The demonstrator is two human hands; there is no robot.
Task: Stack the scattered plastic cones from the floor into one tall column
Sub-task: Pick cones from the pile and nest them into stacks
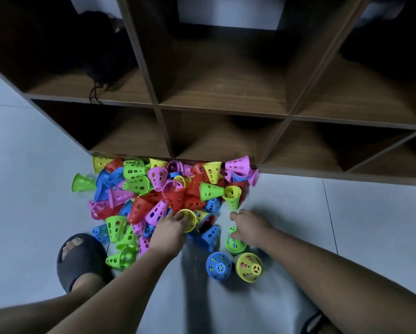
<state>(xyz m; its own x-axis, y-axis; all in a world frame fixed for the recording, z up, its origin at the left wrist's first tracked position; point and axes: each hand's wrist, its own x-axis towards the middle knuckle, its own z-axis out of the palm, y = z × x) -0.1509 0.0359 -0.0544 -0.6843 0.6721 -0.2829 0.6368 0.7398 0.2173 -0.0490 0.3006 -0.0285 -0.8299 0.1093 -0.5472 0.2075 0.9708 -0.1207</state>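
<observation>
A heap of perforated plastic cones (168,189) in red, green, pink, yellow and blue lies on the floor against the foot of a shelf unit. My left hand (170,225) grips a yellow cone (189,219) at the heap's near edge, fingers curled over its rim. My right hand (246,224) reaches forward beside the heap, its fingers spread and loosely bent; its thumb touches a green cone (234,241) that stands upright on the floor. A blue cone (218,262) and a yellow cone (249,267) stand on the floor just in front of it.
A dark wooden cubby shelf (226,109) fills the upper view, and a dark item lies in its upper left compartment. My left foot in a black slipper (81,259) stands left of the heap. Pale floor tiles (359,225) spread to the right.
</observation>
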